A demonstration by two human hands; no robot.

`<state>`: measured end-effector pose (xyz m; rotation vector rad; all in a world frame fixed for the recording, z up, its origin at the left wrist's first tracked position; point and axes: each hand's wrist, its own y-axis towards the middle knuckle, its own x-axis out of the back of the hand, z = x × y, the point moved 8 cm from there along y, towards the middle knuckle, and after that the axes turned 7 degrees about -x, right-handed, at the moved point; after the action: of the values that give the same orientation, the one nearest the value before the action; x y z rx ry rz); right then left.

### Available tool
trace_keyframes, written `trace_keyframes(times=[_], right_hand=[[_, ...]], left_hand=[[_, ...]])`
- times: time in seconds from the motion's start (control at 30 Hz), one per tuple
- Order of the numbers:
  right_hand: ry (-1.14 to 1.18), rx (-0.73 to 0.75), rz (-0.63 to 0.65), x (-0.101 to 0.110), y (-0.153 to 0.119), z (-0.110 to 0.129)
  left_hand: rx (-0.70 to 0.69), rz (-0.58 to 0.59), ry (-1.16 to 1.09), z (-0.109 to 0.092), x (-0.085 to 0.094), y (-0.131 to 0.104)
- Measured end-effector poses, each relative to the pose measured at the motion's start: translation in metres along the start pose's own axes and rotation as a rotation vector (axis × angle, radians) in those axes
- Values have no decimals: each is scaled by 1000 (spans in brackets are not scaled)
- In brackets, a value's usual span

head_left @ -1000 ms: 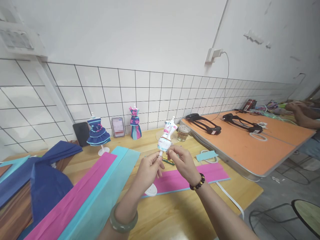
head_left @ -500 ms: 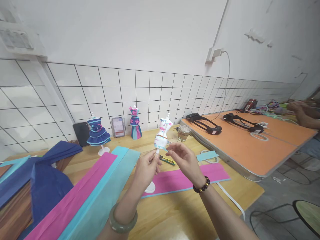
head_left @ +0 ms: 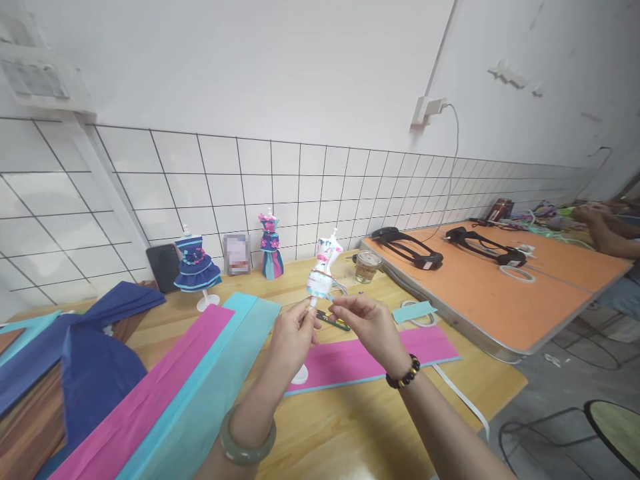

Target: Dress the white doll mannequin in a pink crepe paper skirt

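A miniature white mannequin [head_left: 320, 277] with pink and blue patches is held up, tilted a little to the right. My left hand [head_left: 293, 337] is closed around its thin post just below the torso. The round white base [head_left: 300, 375] shows beneath that hand. Beside the mannequin's lower right edge, my right hand [head_left: 367, 327] has thumb and forefinger pinched together; a bit of light blue shows at the tips, but I cannot make out what they hold. Behind the hands lies a green and yellow utility knife [head_left: 334, 321] on the table, partly hidden.
Pink fabric [head_left: 420, 345] lies under the hands, with pink and blue lengths [head_left: 200, 373] and navy cloth [head_left: 100, 360] at left. Two dressed mannequins [head_left: 197, 263], a phone [head_left: 163, 267] and a glass cup [head_left: 368, 265] stand behind. An orange table [head_left: 500, 300] adjoins at right.
The mannequin has shifted slightly left and down, leaning a touch differently. My right hand's fingers have drawn closer together into a pinch near its lower edge.
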<state>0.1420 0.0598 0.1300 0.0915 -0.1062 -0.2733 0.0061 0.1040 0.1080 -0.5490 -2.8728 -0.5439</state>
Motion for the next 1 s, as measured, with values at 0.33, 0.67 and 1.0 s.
trace_keyframes(times=[0.33,0.67,1.0], right_hand=[[89,-27,40,-2,0,-2],[-71,58,-32,0,0,7],[-624,469,-215,-13,-9,34]], left_hand=[[-28,-7,-16,1,0,1],[-43,0,34,-1,-1,0],[-101,16,220,-15,-1,-4]])
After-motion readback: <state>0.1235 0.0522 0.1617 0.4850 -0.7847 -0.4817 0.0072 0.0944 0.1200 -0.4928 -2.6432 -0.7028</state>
